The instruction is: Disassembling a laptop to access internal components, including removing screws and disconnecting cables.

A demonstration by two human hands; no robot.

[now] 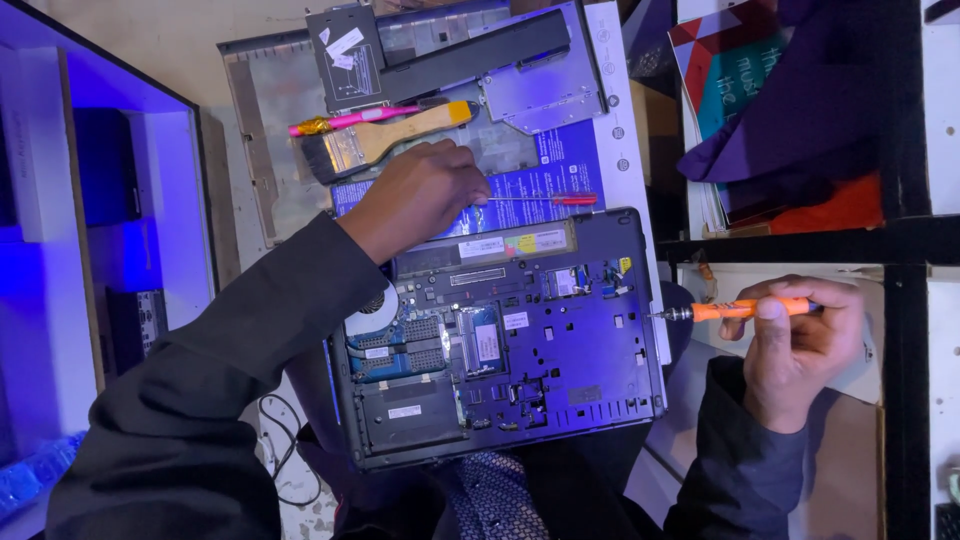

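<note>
Orange screwdriver (750,309): pinched in right hand (795,350), just right of laptop, tip toward it.
Laptop (520,340): base opened, boards exposed, on worktop (255,110).
Left hand (420,195): fingers curled together, at laptop's far edge.
Beyond: red screwdriver (560,199), paintbrush (385,140).

A: Where's your opened laptop (500,340)?
B: In front of you, on your lap. Behind it: brush (385,140), pen (350,120), removed panels (480,60). Your left hand (420,195) rests behind it; your right hand (795,345) holds the screwdriver (745,309) to its right.
</note>
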